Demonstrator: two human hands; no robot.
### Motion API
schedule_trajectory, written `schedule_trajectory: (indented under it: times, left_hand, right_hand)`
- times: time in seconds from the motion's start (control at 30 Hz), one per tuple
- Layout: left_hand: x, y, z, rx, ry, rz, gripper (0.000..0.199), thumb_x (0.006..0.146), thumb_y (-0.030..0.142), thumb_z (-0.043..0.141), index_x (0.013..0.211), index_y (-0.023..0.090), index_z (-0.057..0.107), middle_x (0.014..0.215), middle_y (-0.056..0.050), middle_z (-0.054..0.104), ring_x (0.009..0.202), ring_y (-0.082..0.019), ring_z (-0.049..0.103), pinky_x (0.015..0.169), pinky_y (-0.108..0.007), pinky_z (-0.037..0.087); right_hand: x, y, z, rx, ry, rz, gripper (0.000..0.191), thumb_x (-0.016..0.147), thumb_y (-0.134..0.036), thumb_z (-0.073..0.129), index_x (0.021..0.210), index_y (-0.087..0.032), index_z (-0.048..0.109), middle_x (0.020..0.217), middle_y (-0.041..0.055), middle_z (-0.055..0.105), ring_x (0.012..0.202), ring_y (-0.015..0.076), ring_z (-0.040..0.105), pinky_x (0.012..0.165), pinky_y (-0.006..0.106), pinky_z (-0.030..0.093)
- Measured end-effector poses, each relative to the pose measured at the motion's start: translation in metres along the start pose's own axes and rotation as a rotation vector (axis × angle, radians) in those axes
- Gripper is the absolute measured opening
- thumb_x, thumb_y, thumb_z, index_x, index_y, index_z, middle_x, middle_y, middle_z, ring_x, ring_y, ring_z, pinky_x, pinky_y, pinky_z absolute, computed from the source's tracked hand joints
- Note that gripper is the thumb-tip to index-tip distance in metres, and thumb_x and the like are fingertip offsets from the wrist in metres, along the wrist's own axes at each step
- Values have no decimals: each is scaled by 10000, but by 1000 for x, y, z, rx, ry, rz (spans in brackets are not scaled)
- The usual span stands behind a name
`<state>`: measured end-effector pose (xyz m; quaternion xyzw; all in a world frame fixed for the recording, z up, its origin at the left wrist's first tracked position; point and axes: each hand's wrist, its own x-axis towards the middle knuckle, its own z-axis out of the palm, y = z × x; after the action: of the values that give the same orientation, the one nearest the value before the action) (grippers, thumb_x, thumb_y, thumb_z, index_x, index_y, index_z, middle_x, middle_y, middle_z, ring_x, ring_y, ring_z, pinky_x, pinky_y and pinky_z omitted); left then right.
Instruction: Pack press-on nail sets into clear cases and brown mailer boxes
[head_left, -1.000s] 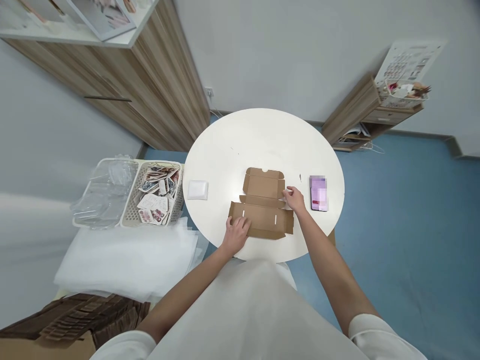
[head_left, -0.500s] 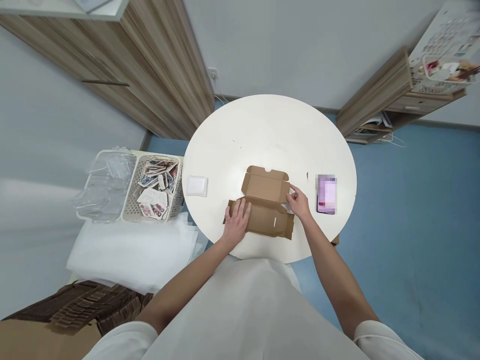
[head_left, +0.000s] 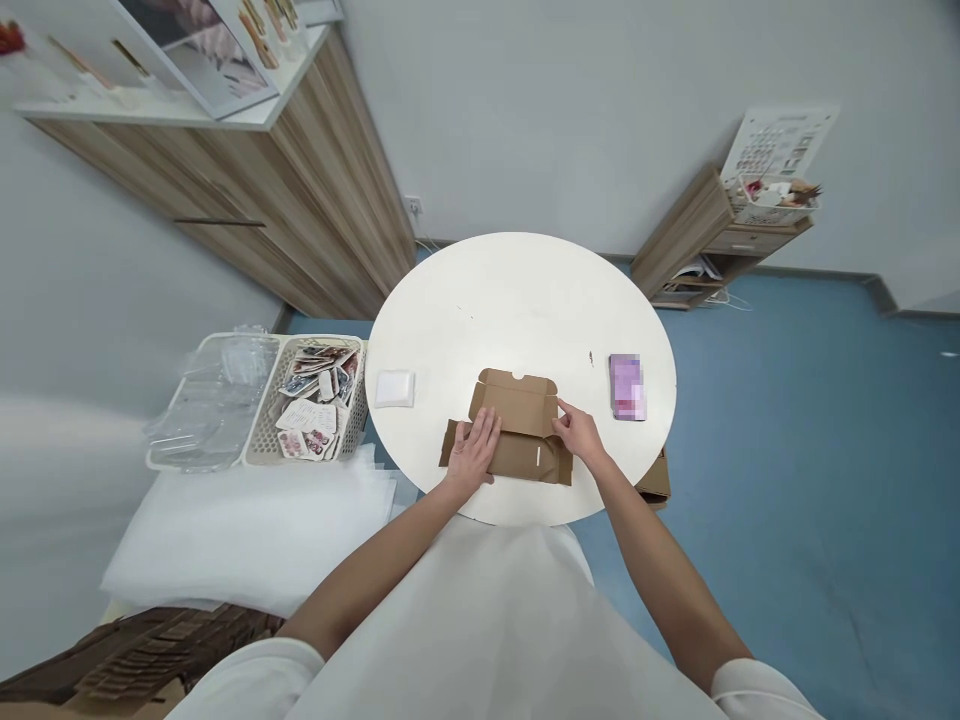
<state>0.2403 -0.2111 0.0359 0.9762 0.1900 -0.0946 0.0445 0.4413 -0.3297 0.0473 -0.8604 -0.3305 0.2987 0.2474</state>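
Note:
A flat, part-folded brown cardboard box (head_left: 516, 408) lies near the front edge of the round white table (head_left: 517, 290). My left hand (head_left: 474, 450) rests on its left side, fingers stretched out and pressing the card. At the right edge of the upper panel, my right hand (head_left: 579, 430) pinches a side flap between thumb and fingers. The lower panel has a small white slot, and its side flaps stick out left and right. Part of the left side is hidden beneath my left hand.
A small white packet (head_left: 394, 388) sits at the table's left, a purple phone-like object (head_left: 627, 386) at its right. Left of the table are a basket of cards (head_left: 259, 440), clear plastic bags (head_left: 214, 400) and white sheets (head_left: 247, 540). A cardboard box (head_left: 655, 480) stands below right.
My left hand has moved from the lower panel's left end up onto the fold beside the upper panel. The upper panel now overlaps more of the lower one. The camera view has shifted.

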Motion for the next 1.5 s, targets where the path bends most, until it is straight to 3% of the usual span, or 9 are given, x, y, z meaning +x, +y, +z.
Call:
schedule_trajectory:
  times: [0.13,0.27,0.33,0.5,0.67,0.83,0.97,1.27,1.5]
  left_hand:
    - [3,-3,5,-18,-10,40,1200,454,484,726,1367,131,31,1424,-124,95,1272,-290,-197,993,-547,-105]
    - [5,-6,8,-41,-10,62,1168,454,549,686,1367,140,82,1422,-127,127,1280,-316,-158,992,-558,-91]
    - [4,-5,8,-50,-11,66,1167,447,561,677,1367,149,90,1423,-126,131,1284,-326,-135,995,-559,-78]
    - [-12,-6,7,-84,34,-5,1226,382,544,705,1366,156,85,1435,-134,27,1278,-342,-147,1003,-545,-42]
    - [-51,-32,27,-357,19,-501,1110,530,475,657,1352,109,7,1408,-222,84,1282,-361,107,957,-541,193]
    - [-69,-48,45,-694,66,-396,697,708,213,500,1319,120,177,1256,-131,437,1147,-214,418,922,-342,346]
    - [-61,-40,36,-838,109,-503,511,746,171,433,1243,125,325,1102,-107,557,998,-191,527,820,-307,416]
    - [-66,-20,18,-1072,98,-301,384,752,171,410,1131,218,455,1096,-22,580,959,-153,550,766,-256,435]
    - [-50,-25,29,-893,77,-495,321,785,267,424,1067,124,476,1061,-100,585,930,-184,558,767,-286,419]
  right_hand:
    - [-14,-7,5,-199,117,18,554,803,-329,351,1324,-158,267,978,80,600,905,196,537,770,317,398]
    - [-39,-12,22,-556,131,-268,884,657,-517,540,1356,-167,125,1405,124,195,1281,293,137,995,463,148]
    - [-49,-11,35,-673,-24,-428,1017,561,-540,619,1358,-191,92,1428,96,132,1301,282,54,1015,474,58]
    - [-52,-6,59,-769,-82,-346,1135,508,-462,681,1360,-162,-7,1428,115,118,1308,270,20,1007,495,53]
    - [-50,-5,63,-722,-100,-317,1115,538,-391,675,1354,-197,-59,1438,85,72,1313,242,-10,1006,488,70]
    - [-54,-7,70,-654,-103,-269,1061,582,-340,647,1348,-240,-80,1444,50,16,1314,231,-27,1000,473,102]
    - [-55,-12,74,-644,-107,-277,1070,573,-336,658,1351,-229,-69,1443,67,8,1312,239,-20,994,476,114]
    - [-55,-25,81,-647,-127,-227,1164,500,-348,719,1352,-218,-63,1439,95,8,1308,266,-28,994,503,88]
    - [-61,-26,80,-660,-206,-266,1205,485,-454,697,1347,-201,-106,1438,82,-62,1304,277,-79,992,498,100]
